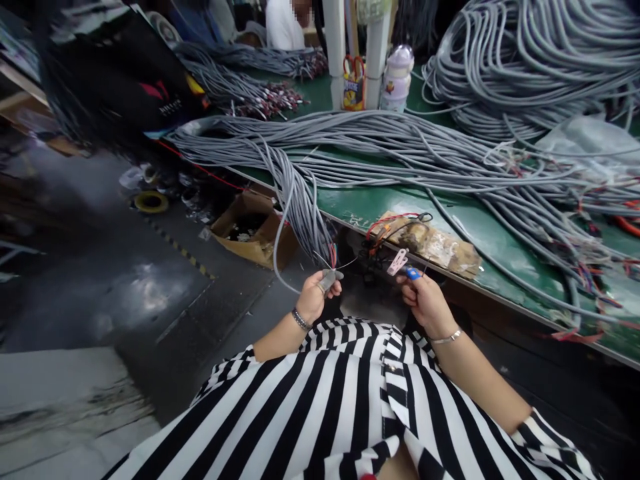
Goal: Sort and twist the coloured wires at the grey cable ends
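My left hand (315, 298) is closed on the end of a grey cable (328, 280). Thin coloured wires (333, 255) and pale strands fan out just beyond the fingertips. To the right, my right hand (429, 303) is closed around a blue-handled tool (413, 273), whose working end I cannot make out. A pale pink clip (398, 262) with holes shows beside the tool; whether the hand touches it is unclear. Above my left hand, a bundle of grey cables (297, 190) hangs over the bench edge.
Long grey cables (360, 143) lie across the green bench (350, 203), with a big coil (530, 53) at the back right. A stained board (440, 247) sits by the edge. A cardboard box (250, 250) stands on the floor. Behind are a bottle (397, 80) and another person (285, 27).
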`<state>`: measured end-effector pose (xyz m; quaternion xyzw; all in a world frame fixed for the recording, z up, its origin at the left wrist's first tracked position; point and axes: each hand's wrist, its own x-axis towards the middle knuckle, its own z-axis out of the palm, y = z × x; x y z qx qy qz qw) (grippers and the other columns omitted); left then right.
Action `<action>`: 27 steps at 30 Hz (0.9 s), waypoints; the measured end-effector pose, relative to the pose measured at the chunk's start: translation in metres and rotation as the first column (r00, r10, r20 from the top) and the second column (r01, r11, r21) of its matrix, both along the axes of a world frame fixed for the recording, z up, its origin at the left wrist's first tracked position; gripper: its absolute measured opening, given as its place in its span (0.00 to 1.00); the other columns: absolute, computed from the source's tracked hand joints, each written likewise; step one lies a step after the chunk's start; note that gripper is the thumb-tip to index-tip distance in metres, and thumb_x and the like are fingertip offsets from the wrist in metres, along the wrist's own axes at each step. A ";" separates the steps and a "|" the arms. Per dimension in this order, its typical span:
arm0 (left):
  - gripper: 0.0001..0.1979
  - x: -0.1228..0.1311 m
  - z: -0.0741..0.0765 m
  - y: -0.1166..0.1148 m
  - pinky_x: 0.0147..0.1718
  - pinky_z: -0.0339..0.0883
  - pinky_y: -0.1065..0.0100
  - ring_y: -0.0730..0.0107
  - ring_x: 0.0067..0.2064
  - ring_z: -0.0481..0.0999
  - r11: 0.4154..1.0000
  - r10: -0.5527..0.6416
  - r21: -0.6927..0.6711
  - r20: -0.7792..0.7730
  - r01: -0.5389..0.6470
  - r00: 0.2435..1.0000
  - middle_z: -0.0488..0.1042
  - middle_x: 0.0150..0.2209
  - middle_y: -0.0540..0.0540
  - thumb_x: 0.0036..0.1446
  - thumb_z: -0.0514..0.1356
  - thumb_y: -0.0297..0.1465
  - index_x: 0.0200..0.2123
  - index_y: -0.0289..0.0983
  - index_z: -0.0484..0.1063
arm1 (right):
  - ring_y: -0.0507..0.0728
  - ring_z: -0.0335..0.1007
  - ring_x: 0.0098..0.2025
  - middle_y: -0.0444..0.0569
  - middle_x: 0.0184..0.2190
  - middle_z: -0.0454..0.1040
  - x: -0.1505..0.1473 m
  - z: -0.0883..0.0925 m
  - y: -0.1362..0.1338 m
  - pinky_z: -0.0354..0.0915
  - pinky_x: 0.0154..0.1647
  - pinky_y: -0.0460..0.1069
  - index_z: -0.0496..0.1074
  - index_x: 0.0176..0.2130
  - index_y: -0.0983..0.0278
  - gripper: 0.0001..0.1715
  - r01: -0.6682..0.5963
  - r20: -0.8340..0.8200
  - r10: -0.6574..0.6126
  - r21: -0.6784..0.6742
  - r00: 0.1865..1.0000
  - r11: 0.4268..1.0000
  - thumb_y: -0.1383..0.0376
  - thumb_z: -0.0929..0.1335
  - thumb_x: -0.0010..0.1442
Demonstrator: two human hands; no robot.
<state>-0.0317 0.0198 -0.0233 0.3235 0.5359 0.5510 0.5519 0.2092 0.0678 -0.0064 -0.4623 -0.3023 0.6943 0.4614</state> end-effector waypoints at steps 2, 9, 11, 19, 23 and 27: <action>0.17 0.002 -0.004 0.002 0.20 0.57 0.74 0.76 0.23 0.70 1.000 -0.017 -0.002 -0.033 0.017 0.999 0.74 0.24 0.47 0.52 0.63 0.43 0.33 0.33 0.74 | 0.44 0.40 0.16 0.39 0.17 0.61 0.003 0.000 -0.002 0.38 0.13 0.41 0.70 0.28 0.64 0.19 -0.018 0.046 0.017 0.031 0.999 0.999 0.52 0.74 0.50; 0.18 -0.002 -0.012 0.018 0.43 0.71 0.65 0.66 0.45 0.76 0.976 0.020 0.194 -0.516 0.094 0.857 0.77 0.46 0.41 0.52 0.63 0.30 0.48 0.37 0.74 | 0.48 0.53 0.19 0.45 0.21 0.69 0.014 0.010 -0.009 0.51 0.16 0.44 0.74 0.28 0.63 0.14 -0.063 0.304 -0.038 0.316 0.952 0.947 0.55 0.72 0.53; 0.16 -0.006 -0.006 0.026 0.45 0.71 0.64 0.65 0.49 0.75 0.956 0.064 0.264 -0.619 0.131 0.783 0.76 0.49 0.41 0.54 0.62 0.28 0.47 0.38 0.74 | 0.52 0.61 0.23 0.46 0.24 0.72 0.025 0.019 -0.008 0.60 0.21 0.47 0.77 0.32 0.62 0.10 -0.064 0.369 -0.116 0.440 0.922 0.896 0.57 0.72 0.54; 0.12 -0.020 0.050 0.086 0.56 0.66 0.57 0.62 0.55 0.72 0.792 0.277 0.497 -0.810 0.355 0.516 0.73 0.52 0.40 0.58 0.59 0.29 0.46 0.37 0.74 | 0.56 0.70 0.30 0.48 0.28 0.75 0.078 0.050 0.038 0.66 0.31 0.50 0.79 0.36 0.61 0.11 0.020 0.465 -0.452 0.680 0.761 0.733 0.58 0.71 0.55; 0.14 -0.011 0.077 0.144 0.58 0.62 0.56 0.59 0.56 0.70 0.805 0.270 0.386 -0.915 0.450 0.301 0.71 0.55 0.40 0.56 0.59 0.30 0.47 0.36 0.73 | 0.50 0.58 0.19 0.43 0.20 0.67 0.086 0.048 0.052 0.56 0.18 0.46 0.77 0.33 0.63 0.13 0.043 0.390 -0.303 0.551 0.870 0.834 0.56 0.72 0.54; 0.19 0.010 0.097 0.206 0.58 0.60 0.58 0.56 0.57 0.69 0.897 0.075 0.059 -0.997 0.437 -0.018 0.70 0.56 0.39 0.58 0.58 0.33 0.52 0.35 0.70 | 0.47 0.47 0.16 0.38 0.15 0.58 0.088 0.040 0.052 0.45 0.15 0.44 0.75 0.33 0.64 0.15 0.095 0.244 -0.237 0.480 0.940 0.872 0.55 0.72 0.54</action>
